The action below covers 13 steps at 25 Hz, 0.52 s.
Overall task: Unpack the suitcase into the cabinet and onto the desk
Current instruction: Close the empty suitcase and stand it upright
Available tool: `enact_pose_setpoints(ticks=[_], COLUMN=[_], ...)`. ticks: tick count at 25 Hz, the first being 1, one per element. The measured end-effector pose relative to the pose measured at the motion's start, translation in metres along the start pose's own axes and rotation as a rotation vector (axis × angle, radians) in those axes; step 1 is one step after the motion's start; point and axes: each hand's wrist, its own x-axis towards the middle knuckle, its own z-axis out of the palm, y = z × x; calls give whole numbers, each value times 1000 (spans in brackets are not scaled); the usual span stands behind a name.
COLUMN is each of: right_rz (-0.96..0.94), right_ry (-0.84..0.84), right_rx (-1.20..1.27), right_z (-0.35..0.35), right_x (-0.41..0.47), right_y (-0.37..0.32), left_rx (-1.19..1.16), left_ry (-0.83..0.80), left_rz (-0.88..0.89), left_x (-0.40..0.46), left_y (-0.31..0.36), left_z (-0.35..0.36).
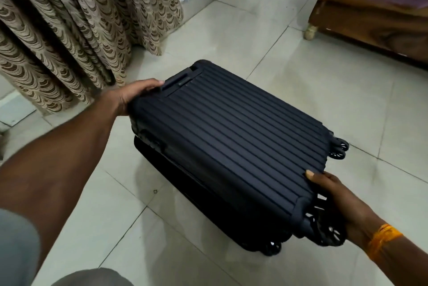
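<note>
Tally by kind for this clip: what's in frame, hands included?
Suitcase: 1
Hands: 2, left hand, right hand
Curtain: 1
Wooden bed: 1
Orange wristband: 1
Total: 6

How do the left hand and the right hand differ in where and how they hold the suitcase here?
The left hand grips the handle end of the suitcase, near the curtain; the right hand holds the wheel end, nearer the camera. The left hand's fingers curl over the top edge; the right hand's thumb lies on the ribbed top with its fingers hidden by the wheels. The right wrist wears an orange band; the left is bare. Both touch the closed suitcase.
</note>
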Motion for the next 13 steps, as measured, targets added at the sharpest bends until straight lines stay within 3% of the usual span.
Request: enact_pose_setpoints(ticks=[4,9,13], right_rz=[-33,-7,-81], right_ry=[6,-9,100], right_rx=[27,-41,-141], right_z=[17,20,-5], right_x=[0,6,14], right_y=[36,42,3], left_rx=[-27,29,39], left_ry=[-31,-120,-93], left_rz=[-140,-83,-60], left_x=[20,19,10], left_y=[-45,-54,-65], left_z=[-2,-2,6])
